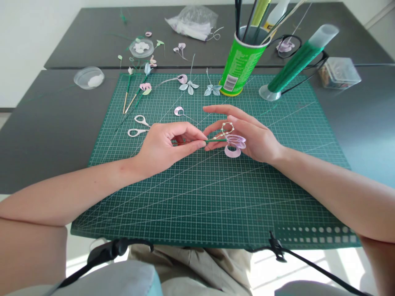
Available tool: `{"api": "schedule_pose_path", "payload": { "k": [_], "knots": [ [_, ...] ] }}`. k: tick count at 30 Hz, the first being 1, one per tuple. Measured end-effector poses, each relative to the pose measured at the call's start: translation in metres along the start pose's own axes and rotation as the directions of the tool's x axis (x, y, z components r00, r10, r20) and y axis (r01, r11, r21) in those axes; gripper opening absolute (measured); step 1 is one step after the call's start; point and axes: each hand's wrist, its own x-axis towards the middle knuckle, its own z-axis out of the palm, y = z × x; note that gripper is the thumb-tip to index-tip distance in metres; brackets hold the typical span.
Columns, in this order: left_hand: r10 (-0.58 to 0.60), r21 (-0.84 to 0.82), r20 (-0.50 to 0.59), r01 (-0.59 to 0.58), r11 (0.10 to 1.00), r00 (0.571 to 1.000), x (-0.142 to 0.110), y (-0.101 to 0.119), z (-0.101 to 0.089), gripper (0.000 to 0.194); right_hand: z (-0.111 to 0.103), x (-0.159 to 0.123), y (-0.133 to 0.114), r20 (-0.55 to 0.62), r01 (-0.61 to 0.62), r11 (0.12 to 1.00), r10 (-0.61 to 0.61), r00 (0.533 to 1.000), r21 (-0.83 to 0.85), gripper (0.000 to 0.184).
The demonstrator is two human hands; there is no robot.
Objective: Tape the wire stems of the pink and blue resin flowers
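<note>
My left hand (173, 142) pinches a thin green-wrapped stem (217, 141) between thumb and fingertips. At the stem's right end are lilac loop petals (232, 151) and a small ring of pale beads on wire (227, 128). My right hand (249, 133) is beside this flower, its fingers apart and the index finger stretched out. Its lower fingertips come close to the stem; whether they touch it I cannot make out. White-handled scissors (138, 132) lie just left of my left hand, their blades hidden behind it. One loose lilac petal (179, 111) on wire lies beyond my hands.
A green cutting mat (191, 205) covers the near table. A green can (243, 61) of rods and a green tube on a round foot (296, 63) stand at its far right. Small flower pieces (189, 86), petal dishes (89, 78), a clear box (339, 73) and a plastic bag (194, 22) lie around.
</note>
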Motion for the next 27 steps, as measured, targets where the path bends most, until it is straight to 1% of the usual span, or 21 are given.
{"api": "schedule_pose_path", "payload": {
  "k": [3, 7, 9, 12, 15, 22, 24, 27],
  "knots": [
    [0.018, -0.032, -0.014, -0.018, 0.999, 1.0, 0.0, -0.001, 0.001, 0.013, -0.001, 0.0, -0.003, 0.009, -0.041, 0.998, 0.04, 0.999, 0.056, 0.041],
    [0.021, -0.053, -0.024, -0.022, 0.998, 0.999, 0.001, -0.001, 0.001, 0.011, -0.001, 0.001, -0.002, 0.068, -0.034, 0.995, 0.027, 0.997, 0.099, 0.034],
    [0.007, -0.038, -0.031, -0.008, 0.999, 0.999, 0.001, 0.0, 0.001, 0.012, -0.001, 0.001, 0.0, 0.077, -0.012, 0.997, 0.006, 0.997, 0.072, 0.034],
    [-0.003, -0.026, -0.048, 0.002, 1.0, 0.999, 0.0, 0.0, 0.001, 0.012, -0.001, 0.002, 0.001, 0.057, 0.021, 1.0, -0.022, 0.998, 0.024, 0.033],
    [-0.006, -0.02, -0.053, 0.005, 1.0, 0.999, 0.0, 0.0, 0.001, 0.013, -0.002, 0.004, 0.002, 0.061, 0.054, 0.999, -0.054, 0.997, 0.008, 0.031],
    [0.004, -0.012, -0.049, -0.004, 1.0, 0.999, 0.001, -0.001, 0.001, 0.013, -0.006, 0.009, 0.006, 0.065, 0.2, 0.97, -0.193, 0.979, -0.136, 0.029],
    [0.003, -0.014, -0.048, -0.003, 1.0, 0.999, 0.001, -0.001, 0.001, 0.013, -0.007, 0.009, 0.007, 0.062, 0.215, 0.964, -0.207, 0.976, -0.157, 0.031],
    [-0.008, -0.008, -0.046, 0.008, 1.0, 0.999, 0.001, -0.001, 0.001, 0.015, -0.009, 0.009, 0.007, 0.056, 0.2, 0.964, -0.193, 0.98, -0.174, 0.036]
  ]
}}
